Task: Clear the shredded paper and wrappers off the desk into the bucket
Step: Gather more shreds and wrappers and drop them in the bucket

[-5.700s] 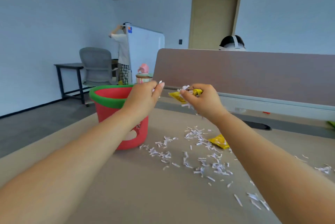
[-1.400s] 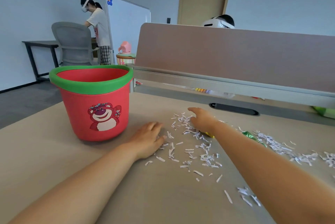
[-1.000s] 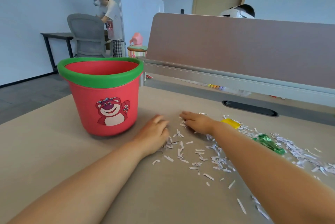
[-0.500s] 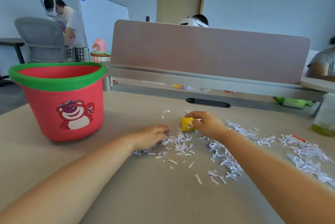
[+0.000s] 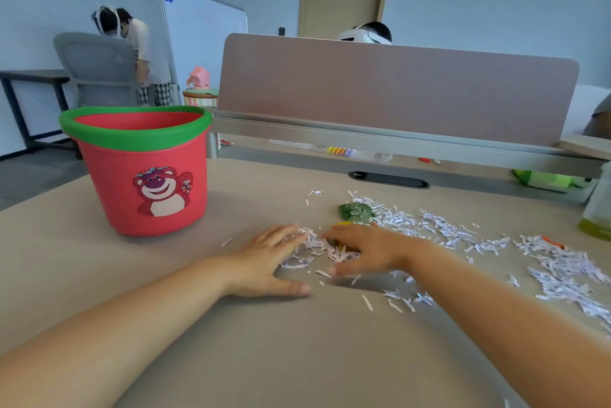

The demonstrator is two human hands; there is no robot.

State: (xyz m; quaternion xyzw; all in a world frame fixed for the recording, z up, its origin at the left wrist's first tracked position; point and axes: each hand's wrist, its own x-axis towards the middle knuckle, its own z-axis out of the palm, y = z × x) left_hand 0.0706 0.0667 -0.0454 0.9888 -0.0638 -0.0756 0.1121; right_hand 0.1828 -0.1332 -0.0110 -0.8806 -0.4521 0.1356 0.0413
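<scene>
Head camera view of a beige desk (image 5: 297, 358) with 2 bare forearms reaching forward. A tall brownish divider panel (image 5: 396, 90) runs along the far edge, with a dark cable slot (image 5: 388, 178) in the desk just before it. Behind the panel shows the top of a person's head wearing a white headset (image 5: 367, 34). At far left stand a grey office chair (image 5: 96, 67), a whiteboard (image 5: 205, 40) and another person (image 5: 142, 53). A clear bottle (image 5: 598, 209) sits at the right edge.

A red bucket (image 5: 142, 182) with a green rim and a cartoon bear stands upright on the desk, left of and beyond the hands, apart from them.

White shredded paper (image 5: 555, 268) lies scattered across the right half of the desk, with a small heap between the 2 hands. The left hand (image 5: 267, 258) lies palm down, fingers straight, fingertips touching the heap. The right hand (image 5: 367, 250) rests palm down on the heap's other side, fingers spread and lightly bent, gripping nothing. A crumpled green wrapper (image 5: 355, 212) lies just beyond the right hand among the strips, and a sliver of yellow wrapper (image 5: 342, 224) shows at its fingertips.
</scene>
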